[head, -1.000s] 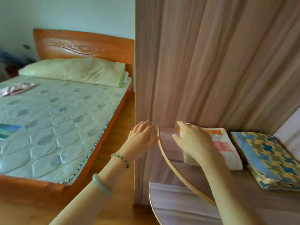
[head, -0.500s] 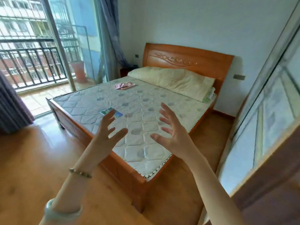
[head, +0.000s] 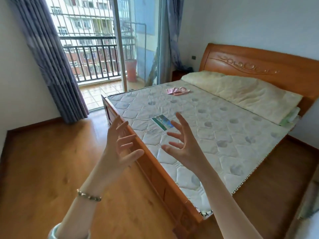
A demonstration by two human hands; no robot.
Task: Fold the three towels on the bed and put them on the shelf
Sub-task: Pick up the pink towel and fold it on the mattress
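A crumpled pink towel (head: 177,90) lies on the far side of the bed's white quilted mattress (head: 215,135), near the pillow. Both my hands are raised in front of me with fingers spread, holding nothing. My left hand (head: 120,147) hovers over the bed's wooden foot rail (head: 160,176). My right hand (head: 183,144) hovers above the mattress, well short of the pink towel. The shelf is out of view.
A blue-green label (head: 161,123) is on the mattress just beyond my right hand. A long pale pillow (head: 241,94) lies along the wooden headboard (head: 259,66). Wood floor (head: 43,161) spreads left of the bed. Grey curtains (head: 51,66) frame the open balcony door (head: 103,57).
A second ago my hands were at the shelf, the right one on a folded towel. I have turned away to face the bed, both hands now empty, and moved slightly closer.
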